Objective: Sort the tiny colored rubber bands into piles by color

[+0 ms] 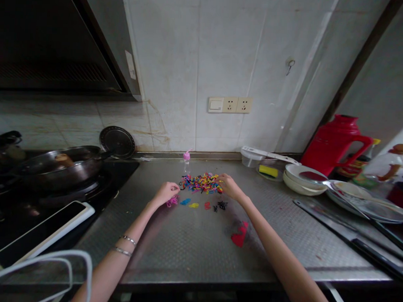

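Observation:
A heap of small multicoloured rubber bands (202, 183) lies on the metal counter. At its left edge is my left hand (166, 194), thumb and fingers pinched together; what they hold, if anything, is too small to make out. My right hand (229, 187) reaches the heap's right end with its fingertips closed among the bands, their contents hidden. In front of the heap lie small separate groups: pink bands (172, 201) beneath my left hand, then blue bands (185, 202), yellow bands (194, 205), red bands (207, 205) and black bands (222, 205).
Behind the heap stands a small clear bottle with a pink top (187, 156). A red heart-shaped piece (239, 234) lies by my right forearm. Bowls (303, 184), a knife (332, 221) and a red thermos (338, 146) are right; a wok (60, 167) and white-edged device (44, 233) left.

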A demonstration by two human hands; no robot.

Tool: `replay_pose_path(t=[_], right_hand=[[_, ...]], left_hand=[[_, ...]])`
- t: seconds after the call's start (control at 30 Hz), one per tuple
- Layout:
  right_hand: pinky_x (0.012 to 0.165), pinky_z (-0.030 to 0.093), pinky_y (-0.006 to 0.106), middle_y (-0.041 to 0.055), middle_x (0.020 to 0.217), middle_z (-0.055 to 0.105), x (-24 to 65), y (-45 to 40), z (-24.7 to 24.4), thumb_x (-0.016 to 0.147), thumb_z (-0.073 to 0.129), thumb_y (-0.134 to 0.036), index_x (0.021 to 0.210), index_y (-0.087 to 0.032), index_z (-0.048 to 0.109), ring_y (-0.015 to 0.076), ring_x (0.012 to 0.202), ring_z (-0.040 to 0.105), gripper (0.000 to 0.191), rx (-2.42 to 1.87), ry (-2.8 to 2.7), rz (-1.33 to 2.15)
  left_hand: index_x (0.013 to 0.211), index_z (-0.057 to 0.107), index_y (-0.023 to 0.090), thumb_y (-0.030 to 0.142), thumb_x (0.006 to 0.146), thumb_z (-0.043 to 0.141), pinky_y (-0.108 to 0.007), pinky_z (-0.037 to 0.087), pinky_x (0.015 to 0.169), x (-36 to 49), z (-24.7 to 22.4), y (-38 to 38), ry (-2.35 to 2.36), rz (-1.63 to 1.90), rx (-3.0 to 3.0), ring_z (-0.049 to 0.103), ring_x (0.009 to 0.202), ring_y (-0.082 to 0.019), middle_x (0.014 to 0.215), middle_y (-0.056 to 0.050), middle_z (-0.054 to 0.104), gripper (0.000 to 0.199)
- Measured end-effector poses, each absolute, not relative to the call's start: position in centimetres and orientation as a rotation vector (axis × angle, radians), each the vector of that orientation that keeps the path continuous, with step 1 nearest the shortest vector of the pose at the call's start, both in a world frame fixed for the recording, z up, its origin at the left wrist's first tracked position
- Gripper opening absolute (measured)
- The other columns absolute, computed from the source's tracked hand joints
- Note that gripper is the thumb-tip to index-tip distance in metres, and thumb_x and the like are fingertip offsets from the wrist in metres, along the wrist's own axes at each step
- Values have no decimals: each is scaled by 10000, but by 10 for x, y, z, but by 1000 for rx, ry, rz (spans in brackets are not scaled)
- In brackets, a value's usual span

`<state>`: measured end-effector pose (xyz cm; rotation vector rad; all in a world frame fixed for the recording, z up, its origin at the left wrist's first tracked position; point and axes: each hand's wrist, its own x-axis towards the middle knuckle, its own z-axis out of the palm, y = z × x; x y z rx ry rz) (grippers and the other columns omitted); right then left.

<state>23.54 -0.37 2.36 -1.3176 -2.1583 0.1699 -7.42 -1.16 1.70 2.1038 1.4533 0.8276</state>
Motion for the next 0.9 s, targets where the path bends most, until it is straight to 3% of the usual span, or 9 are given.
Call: replay_pose_path(t=[0.13, 0.37, 0.9], right_hand=[[826, 385, 261, 82, 983, 568, 233, -2, 18, 833, 425, -216, 952, -174, 631, 157, 932, 518, 241, -1342, -2158, 187], [832, 386, 277, 77, 953, 587, 231, -2, 14, 820, 443, -214, 914, -180, 638, 160, 911, 531, 218, -1269, -2116, 187], [819, 390, 284, 73, 907, 588, 235, -8, 6, 784, 449, -171, 855, -168, 628, 162, 885, 525, 194, -1255, -2119, 169]], left_hand=[[774, 685, 128, 354, 700, 518, -217, 333, 509, -49, 24, -11, 1515, 637, 2275, 513, 507, -125, 581, -47, 618, 290], [806, 677, 181, 373, 700, 557, -220, 367, 584, -18, 24, -15, 1613, 456, 2386, 560, 636, -138, 728, -47, 649, 250], [762, 676, 132, 298, 706, 503, -208, 334, 541, -43, 24, -3, 1543, 588, 2354, 509, 550, -115, 616, -40, 618, 246]])
